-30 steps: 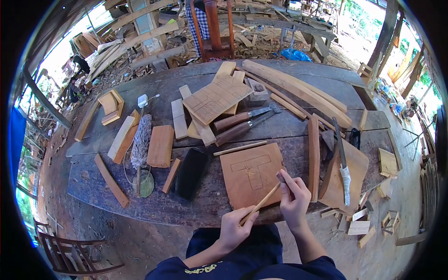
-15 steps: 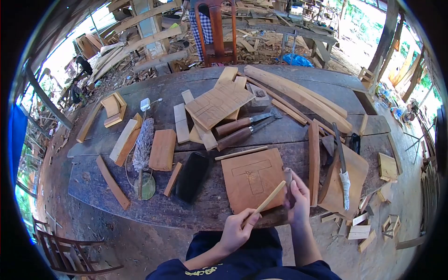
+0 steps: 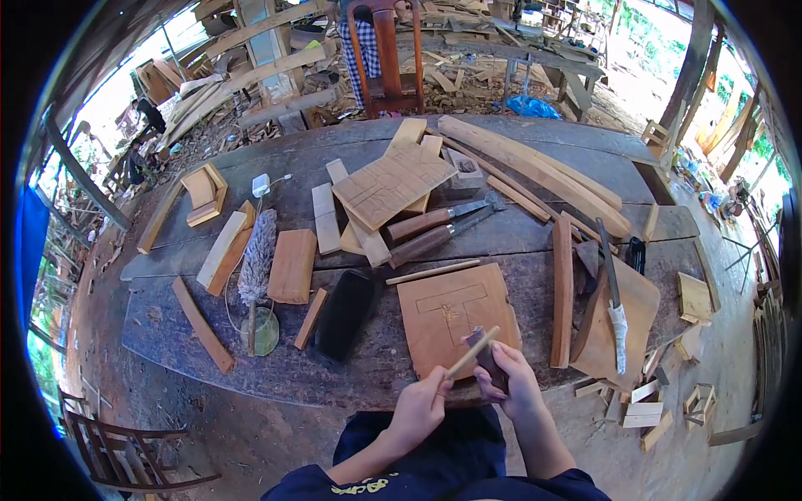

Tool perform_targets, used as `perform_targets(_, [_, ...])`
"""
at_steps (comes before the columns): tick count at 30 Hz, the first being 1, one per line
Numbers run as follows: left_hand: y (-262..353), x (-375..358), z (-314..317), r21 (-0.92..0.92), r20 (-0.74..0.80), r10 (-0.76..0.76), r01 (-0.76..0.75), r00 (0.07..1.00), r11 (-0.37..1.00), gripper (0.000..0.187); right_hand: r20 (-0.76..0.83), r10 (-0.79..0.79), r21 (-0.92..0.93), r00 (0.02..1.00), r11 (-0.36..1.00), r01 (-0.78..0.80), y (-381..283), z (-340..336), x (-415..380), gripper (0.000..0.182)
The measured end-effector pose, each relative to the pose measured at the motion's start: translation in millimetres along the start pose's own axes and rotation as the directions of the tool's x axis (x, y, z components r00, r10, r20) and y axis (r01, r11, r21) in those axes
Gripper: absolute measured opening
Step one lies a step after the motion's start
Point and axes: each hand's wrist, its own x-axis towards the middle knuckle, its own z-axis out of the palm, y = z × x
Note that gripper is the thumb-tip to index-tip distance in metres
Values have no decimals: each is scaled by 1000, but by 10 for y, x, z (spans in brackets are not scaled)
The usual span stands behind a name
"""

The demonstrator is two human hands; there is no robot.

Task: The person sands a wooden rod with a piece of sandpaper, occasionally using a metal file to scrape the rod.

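My left hand (image 3: 419,407) is closed around the lower end of a thin pale wooden stick (image 3: 469,356), which points up and to the right. In my right hand (image 3: 520,386) is a dark brown folded strip (image 3: 491,372) that looks like sandpaper, pinched between thumb and fingers. The stick's upper part crosses in front of this strip. Beneath both hands, on the table, lies a square wooden board (image 3: 443,334) with a T-shaped outline drawn on it. Another thin stick (image 3: 433,272) rests along the board's far edge.
Beyond the board, two chisels (image 3: 422,245) lie beside a carved board (image 3: 393,184) on stacked blocks. To the left are a dark phone-like slab (image 3: 344,316), a wooden block (image 3: 292,267) and a feathery brush (image 3: 257,259). A long blade with wrapped handle (image 3: 616,326) lies right. Someone in checked trousers (image 3: 359,58) stands behind a chair.
My right hand has moved left and turned, bringing the dark strip against or behind the stick. My left hand has shifted slightly up with the stick.
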Motion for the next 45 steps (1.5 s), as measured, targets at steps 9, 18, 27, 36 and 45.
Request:
perform_targets(9, [-7, 38, -77, 51, 91, -18, 14, 996, 999, 8, -31, -39, 17, 999, 999, 40, -31, 25, -30, 42])
perform_targets(18, [29, 83, -95, 87, 85, -17, 10, 996, 996, 10, -45, -26, 64, 999, 998, 29, -12, -6, -9, 42])
perform_targets(27, [18, 75, -131, 138, 112, -29, 13, 993, 990, 10, -34, -34, 92, 999, 995, 37, 16, -15, 17, 42])
perform_targets(36, [-46, 81, -182, 169, 53, -15, 6, 998, 986, 8, -41, -21, 110, 999, 994, 25, 10, 19, 33, 41])
perform_targets(45, [-190, 92, -214, 132, -80, -17, 28, 997, 991, 12, -133, -132, 52, 982, 989, 140, 31, -1, 52, 37])
